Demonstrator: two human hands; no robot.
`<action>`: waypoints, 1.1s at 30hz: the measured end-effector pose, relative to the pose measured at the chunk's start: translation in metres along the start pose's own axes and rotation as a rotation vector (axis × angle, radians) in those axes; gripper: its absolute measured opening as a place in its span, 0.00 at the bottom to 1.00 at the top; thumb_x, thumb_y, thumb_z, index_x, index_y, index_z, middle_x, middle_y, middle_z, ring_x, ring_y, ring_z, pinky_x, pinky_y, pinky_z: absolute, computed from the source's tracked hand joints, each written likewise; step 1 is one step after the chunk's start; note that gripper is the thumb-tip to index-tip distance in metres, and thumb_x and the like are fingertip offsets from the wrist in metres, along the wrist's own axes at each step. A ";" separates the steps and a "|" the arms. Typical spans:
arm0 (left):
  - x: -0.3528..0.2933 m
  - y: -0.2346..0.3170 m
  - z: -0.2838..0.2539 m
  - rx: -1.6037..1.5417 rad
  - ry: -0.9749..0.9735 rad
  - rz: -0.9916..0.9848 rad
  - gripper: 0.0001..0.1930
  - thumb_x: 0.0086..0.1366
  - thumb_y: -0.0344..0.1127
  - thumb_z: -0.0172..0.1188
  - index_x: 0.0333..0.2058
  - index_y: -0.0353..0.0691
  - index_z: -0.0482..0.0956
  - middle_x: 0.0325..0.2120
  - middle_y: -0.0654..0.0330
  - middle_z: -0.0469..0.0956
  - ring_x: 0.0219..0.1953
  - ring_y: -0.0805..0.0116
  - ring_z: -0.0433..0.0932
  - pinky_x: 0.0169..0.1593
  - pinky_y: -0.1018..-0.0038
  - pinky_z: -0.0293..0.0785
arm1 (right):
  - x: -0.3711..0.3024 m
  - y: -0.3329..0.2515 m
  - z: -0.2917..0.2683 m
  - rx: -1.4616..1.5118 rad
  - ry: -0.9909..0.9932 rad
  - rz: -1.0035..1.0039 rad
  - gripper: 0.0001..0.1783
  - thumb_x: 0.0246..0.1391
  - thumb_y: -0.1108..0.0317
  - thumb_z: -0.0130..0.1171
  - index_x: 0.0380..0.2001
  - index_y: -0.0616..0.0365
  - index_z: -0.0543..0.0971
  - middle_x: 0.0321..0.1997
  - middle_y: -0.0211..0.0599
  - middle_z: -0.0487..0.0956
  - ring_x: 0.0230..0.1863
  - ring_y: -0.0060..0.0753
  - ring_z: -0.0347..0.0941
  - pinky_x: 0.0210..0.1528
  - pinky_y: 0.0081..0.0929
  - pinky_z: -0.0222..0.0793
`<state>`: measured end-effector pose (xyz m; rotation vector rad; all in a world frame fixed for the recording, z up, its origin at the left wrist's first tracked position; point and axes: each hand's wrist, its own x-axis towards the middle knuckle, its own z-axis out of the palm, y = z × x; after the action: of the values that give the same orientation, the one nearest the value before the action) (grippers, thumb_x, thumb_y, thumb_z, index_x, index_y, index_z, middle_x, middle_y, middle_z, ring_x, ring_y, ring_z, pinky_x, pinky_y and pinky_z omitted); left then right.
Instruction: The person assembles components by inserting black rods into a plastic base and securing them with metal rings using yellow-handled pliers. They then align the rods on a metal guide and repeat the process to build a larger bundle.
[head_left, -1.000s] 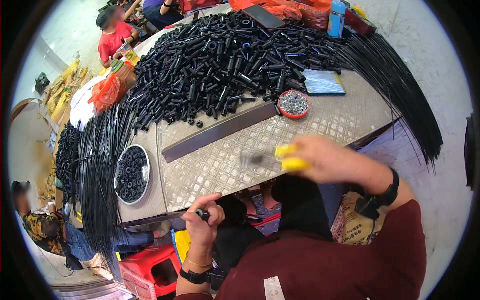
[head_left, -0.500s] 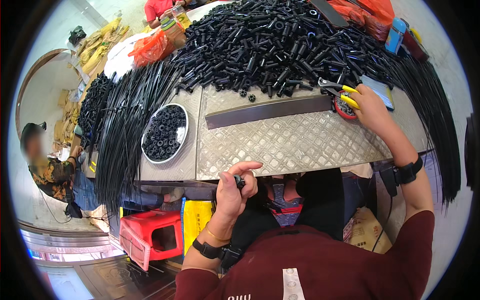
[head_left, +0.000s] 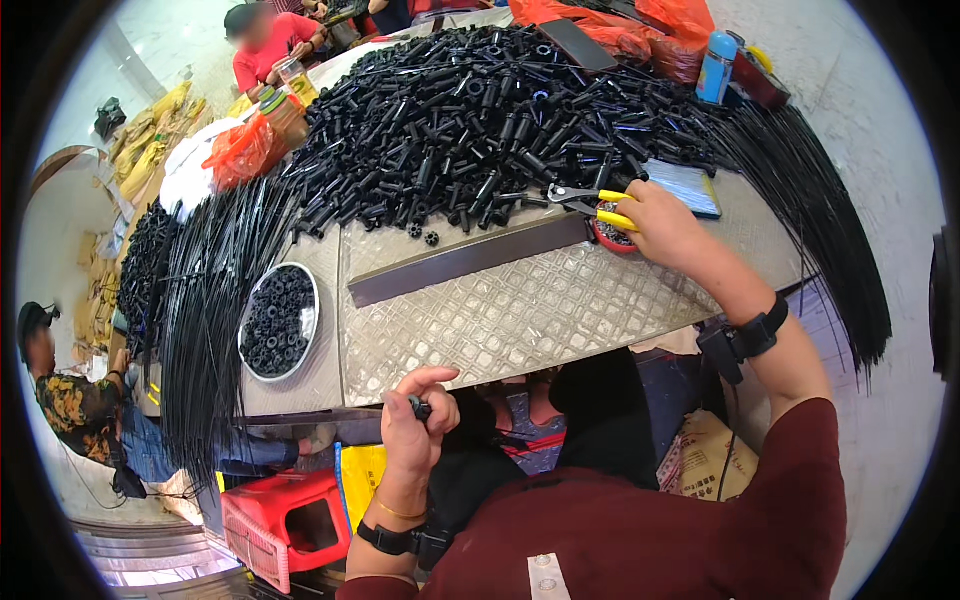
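Note:
My left hand (head_left: 418,430) is closed around a small black plastic part (head_left: 421,409), near the table's front edge. The thumb and fingers cover most of that part. At the right, my right hand (head_left: 665,228) grips yellow-handled pliers (head_left: 614,214), whose metal jaws point left. The pliers are over a small red bowl (head_left: 606,243) of small metal pieces, and my fingertips are right by its rim. In front of the big heap of black plastic tubular parts (head_left: 440,140) lies a long dark metal bar (head_left: 470,262), its right end beside the red bowl.
A white oval bowl (head_left: 317,322) holds black ring-like pieces. Long black strips (head_left: 205,300) hang over the table's left side, with another bundle (head_left: 820,230) at right. A phone (head_left: 578,45), blue bottle (head_left: 715,70) and orange bags stand behind. Two people sit nearby; a red stool (head_left: 270,515) is below.
The whole view has shifted, so the table sits further left and lower. Both hands keep their grips; my right hand stays by the red bowl with the pliers.

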<state>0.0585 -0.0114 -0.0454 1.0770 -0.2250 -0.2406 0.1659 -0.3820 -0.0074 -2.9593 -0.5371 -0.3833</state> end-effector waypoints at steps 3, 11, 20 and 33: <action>0.000 0.000 -0.001 0.004 -0.001 0.005 0.40 0.61 0.68 0.38 0.42 0.27 0.71 0.10 0.68 0.56 0.13 0.78 0.54 0.19 0.79 0.53 | -0.001 -0.002 -0.005 0.041 0.044 0.019 0.11 0.44 0.70 0.58 0.34 0.60 0.76 0.34 0.41 0.70 0.39 0.45 0.68 0.41 0.38 0.66; 0.000 -0.004 0.005 0.038 0.002 0.006 0.39 0.61 0.68 0.36 0.41 0.30 0.71 0.09 0.69 0.54 0.12 0.78 0.52 0.19 0.79 0.51 | -0.003 0.014 0.005 0.293 0.154 0.103 0.09 0.49 0.69 0.57 0.33 0.63 0.74 0.34 0.44 0.69 0.35 0.44 0.69 0.36 0.33 0.65; -0.002 -0.005 0.006 0.060 0.018 0.009 0.38 0.61 0.68 0.35 0.39 0.33 0.71 0.09 0.69 0.53 0.11 0.78 0.50 0.19 0.78 0.51 | -0.005 0.017 -0.006 0.346 0.105 0.197 0.14 0.49 0.62 0.60 0.32 0.62 0.75 0.34 0.44 0.70 0.35 0.46 0.69 0.37 0.36 0.65; -0.003 -0.009 0.007 0.071 0.006 0.030 0.37 0.61 0.67 0.38 0.39 0.31 0.72 0.09 0.69 0.54 0.11 0.78 0.51 0.18 0.79 0.51 | -0.010 0.008 -0.007 0.048 0.184 0.058 0.10 0.45 0.69 0.59 0.31 0.62 0.76 0.34 0.42 0.71 0.40 0.46 0.68 0.41 0.38 0.66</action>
<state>0.0523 -0.0205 -0.0501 1.1440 -0.2454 -0.2034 0.1581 -0.3941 -0.0043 -2.8472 -0.4322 -0.6192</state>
